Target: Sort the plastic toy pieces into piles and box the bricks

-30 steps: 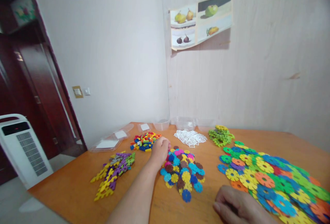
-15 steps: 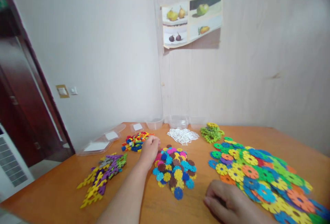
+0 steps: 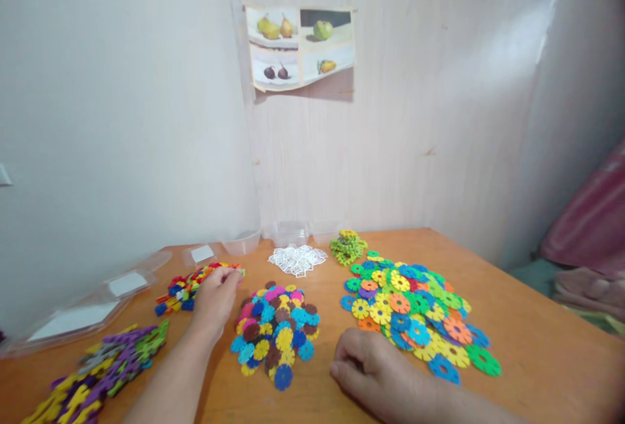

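Observation:
My left hand (image 3: pixel 217 297) lies knuckles up between a heap of small colourful bricks (image 3: pixel 193 279) and a pile of small flower-shaped discs (image 3: pixel 276 329). Its curled fingertips touch the right edge of the brick heap; whatever is under them is hidden. My right hand (image 3: pixel 371 372) rests on the wooden table (image 3: pixel 512 339) near the front edge, fingers curled in loosely, with nothing visible in it. It sits just left of a wide spread of larger bright discs (image 3: pixel 415 313).
White lattice pieces (image 3: pixel 297 259) and a green disc cluster (image 3: pixel 347 247) lie further back. Purple and yellow interlocking pieces (image 3: pixel 107 362) sit front left. Clear tubs (image 3: pixel 286 232) and lids (image 3: pixel 88 303) line the wall. Pink fabric (image 3: pixel 590 228) is off the table's right.
The view has swung to the right, so the door and heater are out of sight. My left hand has shifted from the disc pile's edge toward the bricks. The right hand stays resting.

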`<action>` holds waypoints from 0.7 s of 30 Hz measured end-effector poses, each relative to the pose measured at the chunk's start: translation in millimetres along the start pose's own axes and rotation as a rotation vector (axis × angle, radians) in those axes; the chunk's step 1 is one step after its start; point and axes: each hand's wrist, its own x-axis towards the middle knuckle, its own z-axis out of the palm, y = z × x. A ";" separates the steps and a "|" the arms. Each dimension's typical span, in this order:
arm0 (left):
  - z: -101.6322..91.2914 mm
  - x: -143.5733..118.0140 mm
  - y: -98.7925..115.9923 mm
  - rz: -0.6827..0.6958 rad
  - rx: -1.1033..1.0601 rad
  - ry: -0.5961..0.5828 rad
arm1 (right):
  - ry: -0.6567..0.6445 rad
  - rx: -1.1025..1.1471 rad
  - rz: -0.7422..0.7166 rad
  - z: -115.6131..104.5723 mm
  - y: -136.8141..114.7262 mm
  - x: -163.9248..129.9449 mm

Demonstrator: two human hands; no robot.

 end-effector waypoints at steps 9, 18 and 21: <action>-0.6 -0.2 -2.7 -0.026 -0.078 0.008 | 0.055 0.052 0.090 -6.3 -7.2 2.6; 5.2 -2.4 -12.7 -0.153 -0.205 0.007 | 0.013 0.052 0.104 -5.5 -5.7 4.9; 6.6 -3.0 -15.7 -0.179 -0.231 0.004 | 0.029 0.071 0.098 -4.7 -3.0 3.9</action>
